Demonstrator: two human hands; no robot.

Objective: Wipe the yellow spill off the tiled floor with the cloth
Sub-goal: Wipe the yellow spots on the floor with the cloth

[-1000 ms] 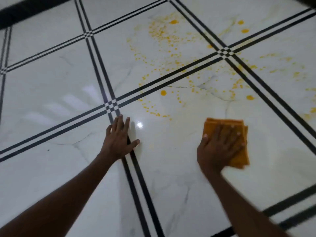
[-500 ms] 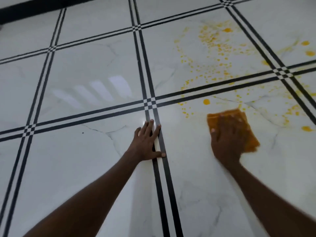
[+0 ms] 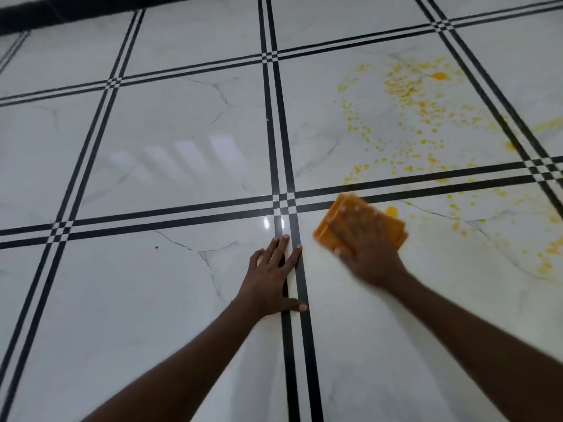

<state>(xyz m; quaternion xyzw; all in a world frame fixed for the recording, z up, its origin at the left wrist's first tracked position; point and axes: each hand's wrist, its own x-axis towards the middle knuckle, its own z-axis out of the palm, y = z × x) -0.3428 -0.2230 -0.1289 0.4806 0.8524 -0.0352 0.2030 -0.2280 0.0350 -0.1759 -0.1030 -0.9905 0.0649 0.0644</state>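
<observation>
A folded orange cloth (image 3: pixel 344 210) lies flat on the white marble-look tiled floor (image 3: pixel 152 300), just right of a crossing of black grout bands. My right hand (image 3: pixel 365 248) presses down on it with fingers spread, blurred by motion. The yellow spill (image 3: pixel 408 95) is a wide scatter of drops and blobs to the upper right, with one larger blob (image 3: pixel 391 211) right beside the cloth. My left hand (image 3: pixel 272 277) rests flat on the floor across the black bands, fingers apart, holding nothing.
Double black bands (image 3: pixel 286 147) divide the floor into large square tiles. A dark skirting strip (image 3: pixel 61 13) runs along the top left edge. More yellow streaks (image 3: pixel 548 126) reach the right edge.
My right hand has slid the cloth left and away, up to the tile crossing. The view has shifted, so the spill now sits further right. My left hand stays planted.
</observation>
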